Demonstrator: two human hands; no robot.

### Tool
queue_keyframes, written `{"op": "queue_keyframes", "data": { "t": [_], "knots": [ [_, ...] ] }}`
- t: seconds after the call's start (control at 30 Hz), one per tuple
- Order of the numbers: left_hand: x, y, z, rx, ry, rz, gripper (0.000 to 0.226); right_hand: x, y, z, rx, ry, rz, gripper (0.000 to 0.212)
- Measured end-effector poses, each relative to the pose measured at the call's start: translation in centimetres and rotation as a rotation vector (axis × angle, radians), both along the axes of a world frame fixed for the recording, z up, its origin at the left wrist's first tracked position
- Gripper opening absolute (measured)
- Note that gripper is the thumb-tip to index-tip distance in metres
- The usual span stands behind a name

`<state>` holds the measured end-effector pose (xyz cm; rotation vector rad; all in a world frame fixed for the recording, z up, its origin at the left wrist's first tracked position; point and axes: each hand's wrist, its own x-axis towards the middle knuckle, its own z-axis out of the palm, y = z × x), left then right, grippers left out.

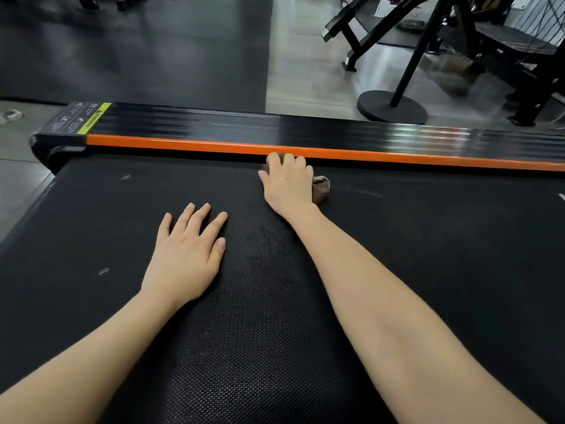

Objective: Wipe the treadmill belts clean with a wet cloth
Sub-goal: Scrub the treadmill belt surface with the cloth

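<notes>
Head view: right hand (pixel 287 182) is curled over the brown cloth (pixel 321 186), pressing it to the treadmill belt (pixel 122 301) hard against the orange rail (pixel 183 144) at 12 o'clock, evidently to work the belt's edge. Left hand (pixel 186 255), at 7 o'clock of it, lies flat with fingers spread, holding nothing (probably bracing the reach).

Left hand (pixel 183 258), right hand (pixel 287 186): two; one belt (pixel 428 255); seemingly one cloth (pixel 321 185).
</notes>
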<state>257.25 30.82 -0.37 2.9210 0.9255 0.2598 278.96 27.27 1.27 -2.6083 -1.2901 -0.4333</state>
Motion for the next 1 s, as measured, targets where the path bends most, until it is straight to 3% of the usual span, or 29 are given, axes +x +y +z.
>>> {"op": "queue_keyframes", "data": {
  "t": [0.1, 0.23, 0.37, 0.43, 0.53, 0.6, 0.67, 0.87, 1.0],
  "knots": [
    [-0.1, -0.1, 0.3, -0.033, -0.018, -0.001, 0.071, -0.7, -1.1, -0.1, -0.021, 0.014, 0.100, 0.035],
    [-0.1, 0.0, 0.3, -0.056, 0.007, 0.019, 0.053, -6.5, -7.9, -0.2, 0.058, 0.032, 0.365, 0.037],
    [-0.1, -0.1, 0.5, -0.067, -0.007, 0.015, 0.051, -13.3, -17.8, 0.7, -0.057, 0.156, 0.729, 0.031],
    [-0.1, -0.1, 0.5, -0.061, -0.008, 0.015, 0.051, -12.4, -18.4, 1.0, -0.098, 0.117, 0.832, 0.031],
    [-0.1, -0.1, 0.4, -0.052, -0.008, 0.009, 0.050, -7.5, -12.8, 0.5, -0.058, -0.041, 0.534, 0.033],
    [-0.1, -0.1, 0.4, -0.060, -0.010, 0.005, 0.049, -4.6, -9.3, 0.3, -0.005, -0.015, 0.207, 0.030],
    [0.0, 0.0, 0.3, -0.056, -0.012, 0.006, 0.049, -4.7, -7.9, -0.2, -0.003, 0.014, 0.043, 0.030],
    [-0.2, -0.2, 0.8, -0.064, 0.020, 0.008, 0.050, -16.1, -14.9, 0.1, 0.066, 0.099, 0.267, 0.034],
    [-1.8, -1.3, 2.9, -0.098, -0.103, 0.007, 0.047, -21.6, -23.1, 1.2, -0.077, 0.174, 0.458, 0.035]
  ]
}}
